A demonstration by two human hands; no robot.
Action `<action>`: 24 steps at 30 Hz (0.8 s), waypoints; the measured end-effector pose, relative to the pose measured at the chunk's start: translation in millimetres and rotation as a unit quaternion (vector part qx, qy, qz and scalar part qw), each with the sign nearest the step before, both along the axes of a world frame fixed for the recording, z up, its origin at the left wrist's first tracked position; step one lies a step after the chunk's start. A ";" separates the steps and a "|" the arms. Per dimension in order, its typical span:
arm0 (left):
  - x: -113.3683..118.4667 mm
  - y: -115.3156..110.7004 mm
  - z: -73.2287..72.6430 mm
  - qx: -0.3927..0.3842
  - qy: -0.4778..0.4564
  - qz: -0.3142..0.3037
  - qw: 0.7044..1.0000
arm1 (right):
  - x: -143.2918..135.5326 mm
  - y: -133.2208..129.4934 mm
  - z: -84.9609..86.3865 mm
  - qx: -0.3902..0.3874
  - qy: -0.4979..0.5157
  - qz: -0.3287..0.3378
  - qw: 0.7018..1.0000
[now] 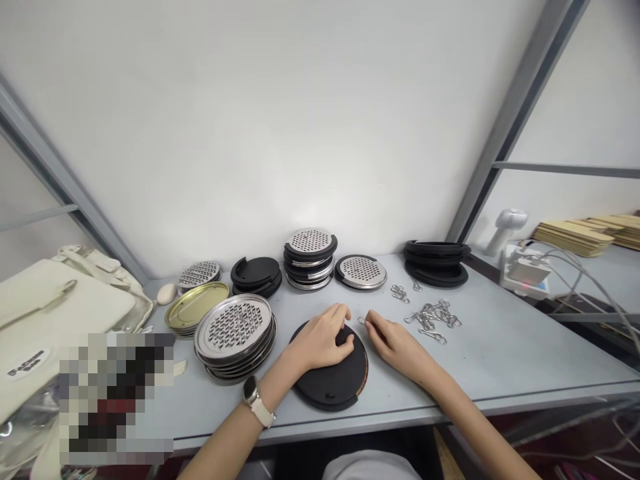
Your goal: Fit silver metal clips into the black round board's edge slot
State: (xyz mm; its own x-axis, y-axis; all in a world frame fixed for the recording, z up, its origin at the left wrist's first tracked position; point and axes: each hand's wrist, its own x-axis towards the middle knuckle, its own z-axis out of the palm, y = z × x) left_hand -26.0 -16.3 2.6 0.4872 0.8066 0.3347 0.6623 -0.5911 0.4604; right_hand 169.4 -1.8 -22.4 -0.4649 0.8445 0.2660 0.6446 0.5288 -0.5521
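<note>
A round black disc (pixel 327 377) with an orange-brown strip on its right edge lies near the table's front. My left hand (pixel 327 337), with a watch on its wrist, rests over the disc's upper part, thumb and fingers curled apart; what is under the palm is hidden. Just right of the disc, my right hand (pixel 393 340) pinches a small metal clip (pixel 361 321). Several similar metal clips (pixel 434 315) lie in a loose pile to its right. A stack of metal grater discs (pixel 239 327) stands left of my left hand.
Gold lids (pixel 197 305) and small graters (pixel 199 275) sit at the left, beside a cream bag (pixel 60 300). Along the wall are black rings (pixel 256 272), a mixed stack (pixel 310 243), a grater in a black ring (pixel 361 271) and black parts (pixel 436 273). A power strip (pixel 525 270) stands right.
</note>
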 end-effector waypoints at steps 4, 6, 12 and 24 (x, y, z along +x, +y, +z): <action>-0.1 0.0 -1.4 0.034 0.082 0.042 0.995 | -0.4 0.3 -0.8 0.003 -0.004 0.006 1.000; 0.0 -0.6 -1.0 0.046 0.108 0.049 0.992 | -0.5 0.6 -1.4 0.006 -0.008 0.005 1.000; 0.0 -3.0 1.8 0.050 0.134 0.020 0.990 | -1.9 -1.6 -1.4 0.003 -0.006 0.027 1.000; -0.3 -2.0 1.4 0.048 0.135 0.007 0.990 | -6.9 -1.8 -6.5 0.006 -0.053 0.063 0.997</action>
State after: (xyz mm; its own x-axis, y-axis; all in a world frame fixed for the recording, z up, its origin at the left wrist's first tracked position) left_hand -26.2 -18.4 4.0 0.5589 0.7842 0.2695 0.7618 -0.6139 0.2067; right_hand 162.4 -3.6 -28.9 -0.5932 0.7746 0.2195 0.6273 0.6155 -0.4771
